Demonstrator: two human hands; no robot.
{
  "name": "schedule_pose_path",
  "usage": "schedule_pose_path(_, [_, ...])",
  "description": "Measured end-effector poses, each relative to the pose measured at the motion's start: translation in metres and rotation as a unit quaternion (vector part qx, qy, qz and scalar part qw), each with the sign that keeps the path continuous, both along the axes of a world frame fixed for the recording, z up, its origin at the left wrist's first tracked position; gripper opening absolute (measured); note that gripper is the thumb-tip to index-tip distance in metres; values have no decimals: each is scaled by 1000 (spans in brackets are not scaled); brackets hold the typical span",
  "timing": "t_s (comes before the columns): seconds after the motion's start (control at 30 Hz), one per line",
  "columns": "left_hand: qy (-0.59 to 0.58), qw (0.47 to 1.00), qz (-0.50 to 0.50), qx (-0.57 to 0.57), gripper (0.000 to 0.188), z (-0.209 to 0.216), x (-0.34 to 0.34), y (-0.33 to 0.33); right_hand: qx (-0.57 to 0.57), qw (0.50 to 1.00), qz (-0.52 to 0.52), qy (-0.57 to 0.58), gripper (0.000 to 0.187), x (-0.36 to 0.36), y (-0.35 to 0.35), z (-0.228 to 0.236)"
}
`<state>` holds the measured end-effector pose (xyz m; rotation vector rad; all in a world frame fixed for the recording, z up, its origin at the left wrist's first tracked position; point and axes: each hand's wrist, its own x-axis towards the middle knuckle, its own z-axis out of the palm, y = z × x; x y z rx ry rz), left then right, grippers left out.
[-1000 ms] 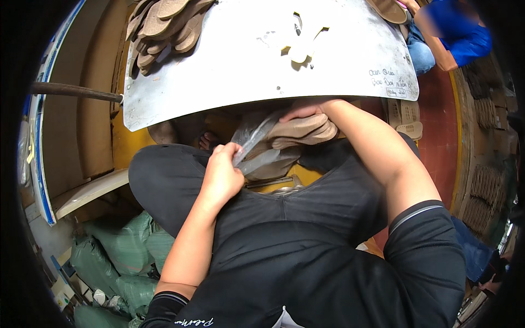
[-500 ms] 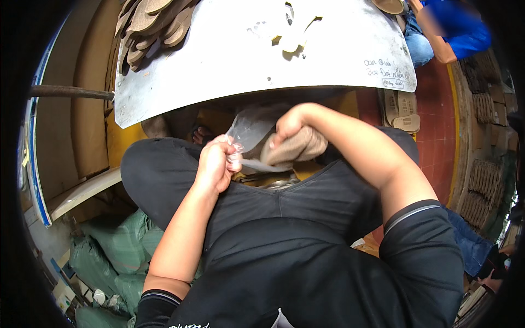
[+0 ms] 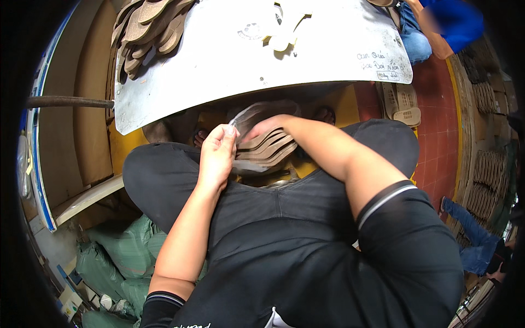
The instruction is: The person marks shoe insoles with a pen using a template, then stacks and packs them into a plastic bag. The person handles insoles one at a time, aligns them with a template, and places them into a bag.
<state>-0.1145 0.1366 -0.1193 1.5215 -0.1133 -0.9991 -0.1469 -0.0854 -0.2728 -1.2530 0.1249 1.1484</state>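
Between my knees, a clear plastic bag (image 3: 252, 113) hangs with its mouth spread. My left hand (image 3: 217, 154) pinches the bag's left rim, thumb on top. A stack of several brown insoles (image 3: 269, 150) lies inside the bag's mouth, edges fanned toward me. My right hand (image 3: 271, 126) reaches in from the right and grips the stack's far side. Its fingertips are partly hidden by the bag and the insoles.
Ahead stands a white table (image 3: 219, 71) with a pile of brown insoles (image 3: 150, 30) and yellow-white cut pieces (image 3: 282, 41). More insoles (image 3: 404, 104) lie on the red floor. Green wrapped sacks (image 3: 123, 251) sit at the left. A person in blue (image 3: 456, 27) is at the far right.
My right hand has carried the insoles leftward into the bag's mouth. The bag has opened wider around them, while my left hand keeps its hold on the rim.
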Motion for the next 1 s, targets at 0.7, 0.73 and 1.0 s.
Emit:
schedule_pose_path(0.7, [-209,977,34,18,28,7,-1,-11,-452,858,56,238,62,-70,-79,-25])
schedule_pose_path(0.73, [-223,973,41,32,28,8,0,-9,-460,857,134,192,64,-63,-72,-14])
schedule_pose_path(1.0, [-253,966,44,35,23,10,1,1,-724,654,47,213,58,-75,-83,-48])
